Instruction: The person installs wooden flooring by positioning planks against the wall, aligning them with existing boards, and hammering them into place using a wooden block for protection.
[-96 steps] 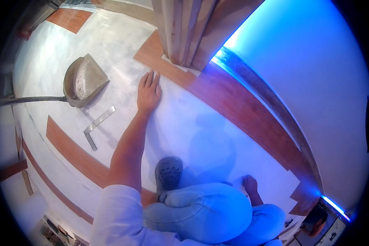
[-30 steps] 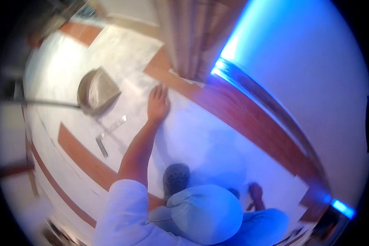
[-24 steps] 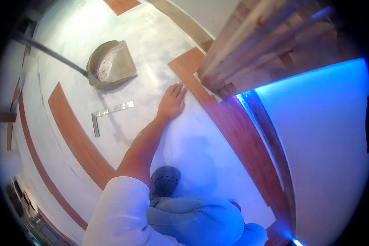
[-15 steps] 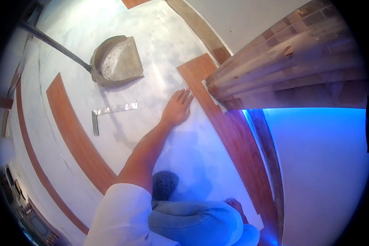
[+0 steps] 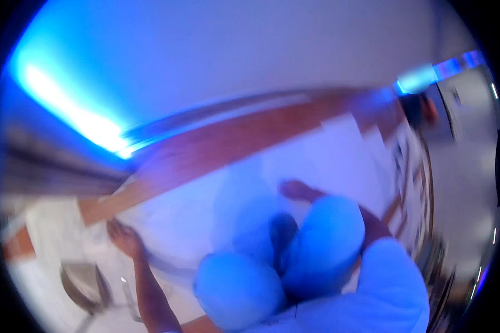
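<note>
A long reddish-brown plank (image 5: 222, 147) lies on the white floor along the wall. At its left end, my left hand (image 5: 125, 238) rests on the floor close to the edge, its fingers stretched toward the wood and blurred. My right hand (image 5: 299, 190) is low over the floor beyond my right knee, near the plank's long side; its fingers are smeared, so what they hold, if anything, does not show. Below my left hand, a metal try square (image 5: 128, 294) lies on the floor, partly beside my forearm.
A dustpan (image 5: 86, 286) stands at the lower left. Bright blue light (image 5: 78, 114) glows beside a blurred dark bulky object (image 5: 50, 161) at the left. Another reddish-brown plank (image 5: 19, 244) lies at the far left. A person's head (image 5: 419, 108) shows at the right.
The view has swung far to the right and blurred. My left hand stays by the plank's edge, now at the lower left; my right arm has come into view.
</note>
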A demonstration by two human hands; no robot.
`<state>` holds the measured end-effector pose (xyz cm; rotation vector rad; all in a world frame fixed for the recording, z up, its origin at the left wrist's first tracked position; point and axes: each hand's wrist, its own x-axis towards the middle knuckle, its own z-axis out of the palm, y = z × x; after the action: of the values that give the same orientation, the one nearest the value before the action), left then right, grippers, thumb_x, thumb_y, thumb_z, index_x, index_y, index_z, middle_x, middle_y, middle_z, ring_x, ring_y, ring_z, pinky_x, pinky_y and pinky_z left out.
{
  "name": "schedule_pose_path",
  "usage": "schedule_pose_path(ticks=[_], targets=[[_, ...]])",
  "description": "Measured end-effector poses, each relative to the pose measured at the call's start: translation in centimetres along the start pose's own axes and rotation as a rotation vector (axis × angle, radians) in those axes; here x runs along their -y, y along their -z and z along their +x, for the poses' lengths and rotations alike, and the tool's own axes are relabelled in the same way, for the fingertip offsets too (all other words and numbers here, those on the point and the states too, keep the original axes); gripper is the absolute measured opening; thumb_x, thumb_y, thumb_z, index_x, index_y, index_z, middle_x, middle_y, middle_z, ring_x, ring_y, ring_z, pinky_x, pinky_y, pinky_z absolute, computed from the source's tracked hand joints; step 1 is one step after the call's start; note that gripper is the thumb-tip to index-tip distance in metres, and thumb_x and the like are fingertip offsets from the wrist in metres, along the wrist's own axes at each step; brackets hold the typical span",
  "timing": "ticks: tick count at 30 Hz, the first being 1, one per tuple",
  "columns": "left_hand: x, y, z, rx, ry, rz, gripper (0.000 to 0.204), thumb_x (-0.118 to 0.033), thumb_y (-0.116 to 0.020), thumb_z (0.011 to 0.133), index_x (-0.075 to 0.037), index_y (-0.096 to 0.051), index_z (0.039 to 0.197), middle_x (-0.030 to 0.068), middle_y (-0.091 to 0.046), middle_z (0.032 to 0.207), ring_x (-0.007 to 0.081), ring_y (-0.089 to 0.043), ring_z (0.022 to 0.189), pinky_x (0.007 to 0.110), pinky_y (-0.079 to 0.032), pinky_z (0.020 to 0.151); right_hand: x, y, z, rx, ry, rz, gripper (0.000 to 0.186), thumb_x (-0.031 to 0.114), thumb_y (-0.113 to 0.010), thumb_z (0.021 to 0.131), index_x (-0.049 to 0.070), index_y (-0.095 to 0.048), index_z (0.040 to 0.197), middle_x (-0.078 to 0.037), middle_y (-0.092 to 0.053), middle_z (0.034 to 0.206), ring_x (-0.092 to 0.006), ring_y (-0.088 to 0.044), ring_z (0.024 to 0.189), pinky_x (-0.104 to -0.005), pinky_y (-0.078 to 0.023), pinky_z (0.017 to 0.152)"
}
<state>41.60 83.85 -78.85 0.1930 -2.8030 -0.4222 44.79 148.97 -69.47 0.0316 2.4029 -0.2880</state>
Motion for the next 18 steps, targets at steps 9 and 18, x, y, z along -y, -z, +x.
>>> schedule_pose_path(ticks=[9, 18], targets=[[2.8, -0.9, 0.2, 0.125, -0.074, 0.29, 0.055, -0.025, -0.04, 0.103, 0.006, -0.043, 0.149, 0.028, -0.045, 0.152, 0.0434, -0.042, 0.141, 0.052, -0.034, 0.118, -14.2, -12.8, -15.9, -0.261, -0.533, 0.585, 0.033, 0.037, -0.052, 0.102, 0.01, -0.063, 0.115, -0.02, -0.071, 0.104, -0.0425, -0.068, 0.1, -0.0534, -0.053, 0.087], [-3.2, 0.6, 6.8, 0.367, -0.468, 0.185, 0.053, -0.017, -0.057, 0.095, 0.004, -0.049, 0.143, 0.0299, -0.051, 0.144, 0.0459, -0.049, 0.133, 0.053, -0.04, 0.113, -25.8, -15.1, -16.7, -0.601, -0.815, 0.269, 0.041, 0.043, -0.044, 0.106, 0.007, -0.065, 0.108, -0.019, -0.072, 0.092, -0.0415, -0.069, 0.084, -0.0547, -0.055, 0.075]])
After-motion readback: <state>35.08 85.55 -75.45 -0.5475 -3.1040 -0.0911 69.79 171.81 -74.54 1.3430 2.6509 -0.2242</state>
